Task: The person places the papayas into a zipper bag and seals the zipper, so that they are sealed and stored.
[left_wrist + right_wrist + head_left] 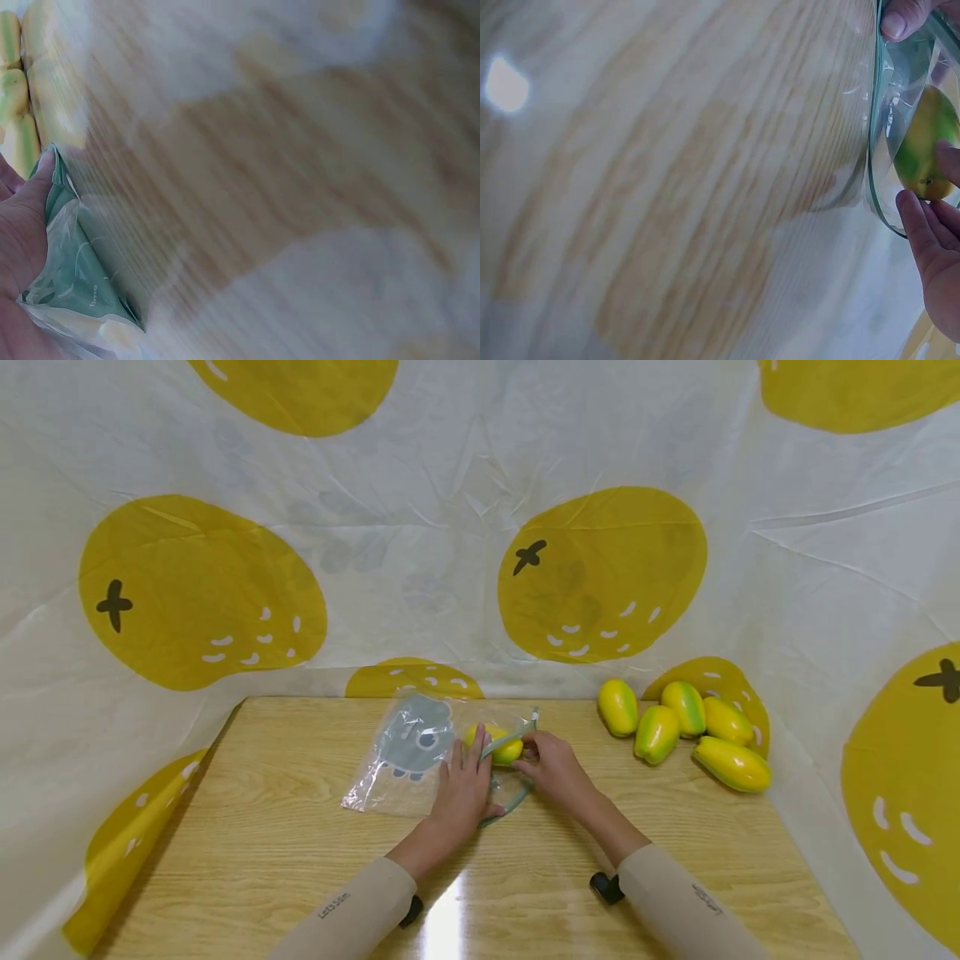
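A clear plastic bag with a printed blue-grey cartoon figure and a green rim lies flat, its mouth facing right. My left hand holds it at the mouth, fingers spread over the upper side. In the left wrist view the thumb is against the green rim. At the parted mouth is a yellow-green papaya-shaped fruit. My right hand grips its right end. In the right wrist view the fruit sits between thumb and fingers, with its far part inside the bag.
Several more yellow-green fruits are grouped at the table's back right corner. The wooden table is bordered at the back and sides by a white cloth printed with large yellow fruits. Light glares off the table near the front.
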